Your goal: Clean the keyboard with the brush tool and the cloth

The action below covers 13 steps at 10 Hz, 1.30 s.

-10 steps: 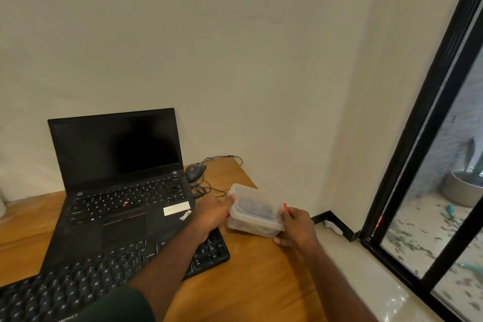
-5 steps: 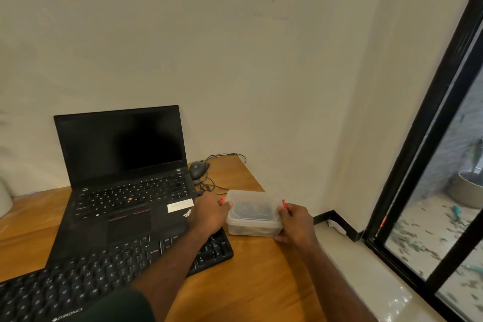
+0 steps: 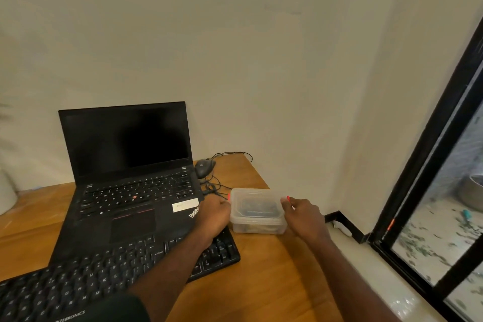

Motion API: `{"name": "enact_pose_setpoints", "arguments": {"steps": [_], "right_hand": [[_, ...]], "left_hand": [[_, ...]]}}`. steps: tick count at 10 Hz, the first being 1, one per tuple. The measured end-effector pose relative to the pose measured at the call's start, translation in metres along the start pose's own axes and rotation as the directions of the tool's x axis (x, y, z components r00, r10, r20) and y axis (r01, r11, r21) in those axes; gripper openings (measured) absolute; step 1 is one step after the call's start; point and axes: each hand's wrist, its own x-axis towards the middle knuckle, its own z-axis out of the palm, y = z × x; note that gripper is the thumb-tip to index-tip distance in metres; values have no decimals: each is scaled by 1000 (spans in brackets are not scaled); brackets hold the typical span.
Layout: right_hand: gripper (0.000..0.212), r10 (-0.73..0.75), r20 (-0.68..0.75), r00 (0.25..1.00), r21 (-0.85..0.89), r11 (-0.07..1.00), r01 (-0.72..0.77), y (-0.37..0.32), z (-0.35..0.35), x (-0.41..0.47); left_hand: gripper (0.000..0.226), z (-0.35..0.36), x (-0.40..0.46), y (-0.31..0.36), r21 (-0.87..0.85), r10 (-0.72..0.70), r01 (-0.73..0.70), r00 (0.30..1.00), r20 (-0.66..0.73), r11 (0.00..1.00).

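A clear plastic box (image 3: pixel 257 213) with a lid and small red clips sits on the wooden desk (image 3: pixel 266 277), right of the laptop. Dark items show dimly through its lid; I cannot tell what they are. My left hand (image 3: pixel 213 215) grips the box's left end and my right hand (image 3: pixel 303 217) grips its right end. A black external keyboard (image 3: pixel 86 280) lies along the front of the desk, with its right end under my left forearm. No brush or cloth is in plain sight.
An open black laptop (image 3: pixel 125 180) with a dark screen stands behind the keyboard. A wired mouse (image 3: pixel 205 167) and its tangled cable lie by the wall. The desk's right edge drops to a tiled floor beside a black-framed glass door (image 3: pixel 428 191).
The box was tilted and lifted between my hands a second ago; now it sits level on the desk, still held at both ends. My view shifted slightly.
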Motion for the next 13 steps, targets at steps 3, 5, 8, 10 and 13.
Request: {"name": "enact_pose_setpoints", "arguments": {"steps": [3, 5, 8, 10, 13], "right_hand": [[45, 127, 99, 987, 441, 884, -158, -31, 4, 89], [40, 138, 61, 989, 436, 887, -151, -52, 25, 139], [45, -6, 147, 989, 335, 941, -44, -76, 59, 172], [60, -62, 160, 985, 296, 955, 12, -84, 60, 154], [52, -176, 64, 982, 253, 955, 155, -100, 48, 101]], "left_hand": [[18, -16, 65, 14, -258, 52, -25, 994, 97, 966], [16, -19, 112, 17, -209, 32, -16, 997, 75, 978], [39, -37, 132, 2, -282, 75, -43, 992, 106, 958], [52, -44, 130, -7, -189, 63, -60, 998, 12, 980], [13, -82, 80, -8, -85, 107, -115, 990, -95, 990]]}}
